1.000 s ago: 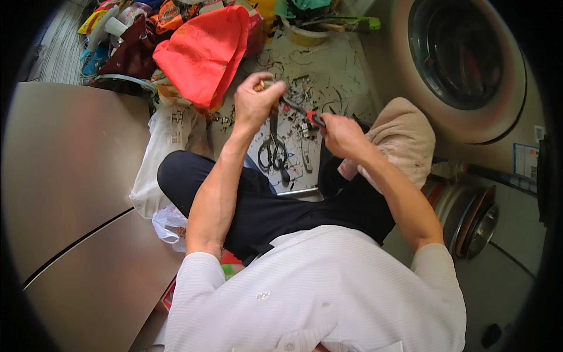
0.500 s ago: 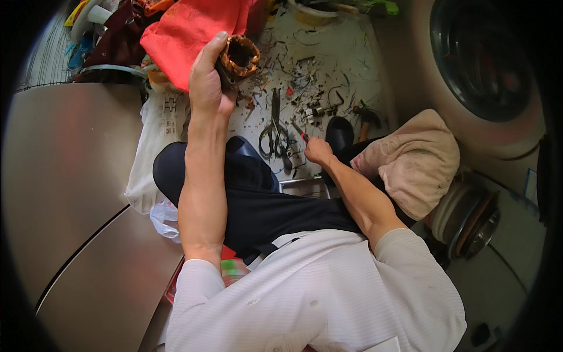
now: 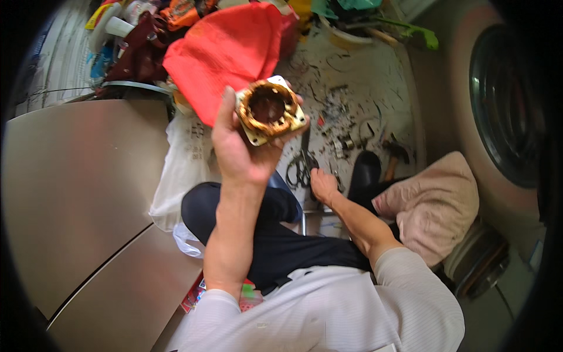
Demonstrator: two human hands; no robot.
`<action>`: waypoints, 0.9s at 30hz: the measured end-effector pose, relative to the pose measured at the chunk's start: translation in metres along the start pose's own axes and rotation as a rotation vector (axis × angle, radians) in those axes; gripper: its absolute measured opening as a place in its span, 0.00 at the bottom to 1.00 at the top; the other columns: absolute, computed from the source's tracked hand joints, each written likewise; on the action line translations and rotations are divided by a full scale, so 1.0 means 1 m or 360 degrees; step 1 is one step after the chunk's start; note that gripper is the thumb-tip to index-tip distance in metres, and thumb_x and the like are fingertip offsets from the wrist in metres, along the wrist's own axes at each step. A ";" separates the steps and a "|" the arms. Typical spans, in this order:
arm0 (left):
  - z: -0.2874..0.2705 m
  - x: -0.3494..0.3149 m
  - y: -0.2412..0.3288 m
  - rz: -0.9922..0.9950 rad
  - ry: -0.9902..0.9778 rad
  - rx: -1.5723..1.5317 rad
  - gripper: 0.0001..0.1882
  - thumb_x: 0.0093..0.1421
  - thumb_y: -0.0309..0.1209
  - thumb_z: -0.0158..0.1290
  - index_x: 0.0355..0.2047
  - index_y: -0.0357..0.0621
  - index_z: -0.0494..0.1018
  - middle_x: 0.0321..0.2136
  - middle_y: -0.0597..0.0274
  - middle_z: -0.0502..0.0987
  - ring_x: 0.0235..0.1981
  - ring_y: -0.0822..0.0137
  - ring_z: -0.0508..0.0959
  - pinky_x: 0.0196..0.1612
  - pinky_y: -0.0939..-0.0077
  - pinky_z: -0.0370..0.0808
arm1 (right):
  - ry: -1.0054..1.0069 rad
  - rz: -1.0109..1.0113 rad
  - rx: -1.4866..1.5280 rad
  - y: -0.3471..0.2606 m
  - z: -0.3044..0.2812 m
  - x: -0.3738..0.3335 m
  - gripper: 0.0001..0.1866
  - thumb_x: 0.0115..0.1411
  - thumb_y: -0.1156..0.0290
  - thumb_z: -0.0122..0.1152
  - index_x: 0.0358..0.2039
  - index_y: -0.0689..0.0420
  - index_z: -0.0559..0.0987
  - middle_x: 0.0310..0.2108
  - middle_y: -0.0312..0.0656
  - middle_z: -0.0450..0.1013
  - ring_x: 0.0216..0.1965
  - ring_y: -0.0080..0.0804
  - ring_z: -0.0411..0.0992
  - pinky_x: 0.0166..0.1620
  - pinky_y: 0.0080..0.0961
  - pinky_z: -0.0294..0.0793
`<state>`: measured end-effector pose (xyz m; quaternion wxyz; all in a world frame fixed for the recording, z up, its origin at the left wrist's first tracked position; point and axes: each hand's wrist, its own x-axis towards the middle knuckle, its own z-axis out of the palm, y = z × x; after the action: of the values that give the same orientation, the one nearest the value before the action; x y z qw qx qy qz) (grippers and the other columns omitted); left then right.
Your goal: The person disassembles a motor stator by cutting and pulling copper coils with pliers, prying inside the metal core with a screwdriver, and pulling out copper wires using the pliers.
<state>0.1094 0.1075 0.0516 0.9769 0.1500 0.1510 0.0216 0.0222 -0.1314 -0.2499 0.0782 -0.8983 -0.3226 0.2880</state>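
My left hand [image 3: 249, 149] is raised and closed around a motor stator [image 3: 267, 132], a square pale metal flange with a ring of copper windings. Its round opening faces up toward me. Low over the floor, my right hand [image 3: 324, 185] has its fingers curled beside a pair of dark-handled scissors [image 3: 300, 170]. What those fingers hold cannot be made out here. A red cloth or bag [image 3: 226, 56] lies just beyond the stator.
Wire bits and metal scraps [image 3: 337, 117] litter the floor ahead. A hammer [image 3: 394, 155] lies beside my right shoe. A pinkish towel [image 3: 437, 205] drapes my right knee. At right stands a machine with a round door [image 3: 507, 111]; a metallic panel [image 3: 88, 188] fills the left.
My left hand has tilted the stator, so its flange and windings now show. My right hand sits closer to the scissors; the red-handled tool seen in it earlier is no longer visible. The view has shifted.
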 end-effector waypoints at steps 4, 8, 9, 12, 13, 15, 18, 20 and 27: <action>0.004 -0.006 -0.001 -0.0045 0.0123 -0.0163 0.39 0.70 0.58 0.41 0.60 0.29 0.67 0.56 0.40 0.73 0.52 0.45 0.78 0.51 0.43 0.81 | -0.0268 -0.0166 0.0033 -0.018 0.008 0.008 0.10 0.62 0.71 0.52 0.40 0.62 0.74 0.36 0.53 0.80 0.35 0.47 0.83 0.37 0.40 0.83; 0.009 0.002 -0.009 -0.0145 0.0088 -0.0376 0.41 0.69 0.61 0.41 0.58 0.30 0.68 0.56 0.42 0.73 0.51 0.45 0.79 0.51 0.46 0.82 | -0.0407 0.0058 -0.0148 -0.009 0.034 0.014 0.14 0.63 0.69 0.53 0.43 0.65 0.76 0.33 0.53 0.83 0.36 0.45 0.84 0.37 0.38 0.83; 0.007 0.001 -0.008 -0.0154 0.0068 -0.0418 0.41 0.69 0.62 0.42 0.58 0.31 0.69 0.57 0.42 0.72 0.51 0.45 0.79 0.51 0.46 0.82 | -0.0400 0.0037 -0.0132 -0.015 0.033 0.016 0.14 0.63 0.69 0.53 0.43 0.65 0.76 0.33 0.53 0.83 0.36 0.45 0.84 0.37 0.38 0.83; 0.009 0.000 -0.009 -0.0147 0.0087 -0.0485 0.41 0.68 0.63 0.42 0.58 0.32 0.70 0.57 0.42 0.71 0.53 0.44 0.77 0.50 0.45 0.82 | -0.0383 0.0107 0.0050 -0.017 0.035 0.018 0.12 0.62 0.69 0.52 0.40 0.64 0.78 0.32 0.53 0.82 0.33 0.48 0.83 0.36 0.42 0.82; 0.011 0.000 -0.010 -0.0137 0.0080 -0.0520 0.40 0.68 0.62 0.42 0.58 0.33 0.70 0.57 0.42 0.71 0.54 0.44 0.77 0.50 0.45 0.82 | -0.0370 0.0114 0.0053 -0.015 0.036 0.015 0.12 0.62 0.69 0.52 0.40 0.64 0.78 0.32 0.53 0.82 0.33 0.48 0.83 0.36 0.42 0.82; 0.012 0.002 -0.012 -0.0148 0.0058 -0.0512 0.40 0.68 0.62 0.43 0.57 0.34 0.71 0.57 0.42 0.71 0.56 0.44 0.76 0.50 0.43 0.82 | -0.0239 -0.0002 0.0209 -0.011 0.037 0.011 0.13 0.61 0.69 0.52 0.40 0.63 0.78 0.29 0.54 0.81 0.32 0.52 0.82 0.35 0.45 0.82; 0.010 -0.001 -0.013 -0.0095 0.0054 -0.0346 0.38 0.68 0.62 0.44 0.57 0.37 0.72 0.55 0.44 0.74 0.56 0.44 0.76 0.52 0.40 0.80 | -0.0295 -0.0017 0.0306 -0.007 0.026 0.000 0.13 0.59 0.71 0.55 0.41 0.64 0.78 0.32 0.57 0.81 0.35 0.56 0.81 0.41 0.46 0.82; 0.011 -0.002 -0.016 0.0054 0.0260 -0.0155 0.34 0.67 0.58 0.49 0.57 0.39 0.72 0.55 0.45 0.77 0.58 0.42 0.75 0.54 0.33 0.77 | -0.0367 -0.0014 0.0448 -0.007 0.009 0.000 0.15 0.58 0.70 0.56 0.42 0.66 0.75 0.34 0.63 0.79 0.38 0.62 0.80 0.45 0.50 0.80; 0.009 -0.003 -0.020 0.0323 0.0166 0.0183 0.25 0.69 0.51 0.52 0.54 0.44 0.75 0.51 0.50 0.79 0.54 0.46 0.79 0.54 0.33 0.76 | -0.0050 -0.0023 0.0968 -0.001 -0.134 0.019 0.16 0.67 0.61 0.50 0.42 0.63 0.73 0.34 0.62 0.77 0.36 0.66 0.76 0.41 0.52 0.75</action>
<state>0.1092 0.0859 0.0547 0.9502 0.2190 0.1867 0.1194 0.1096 -0.1127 -0.1483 0.3407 -0.8267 -0.2290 0.3848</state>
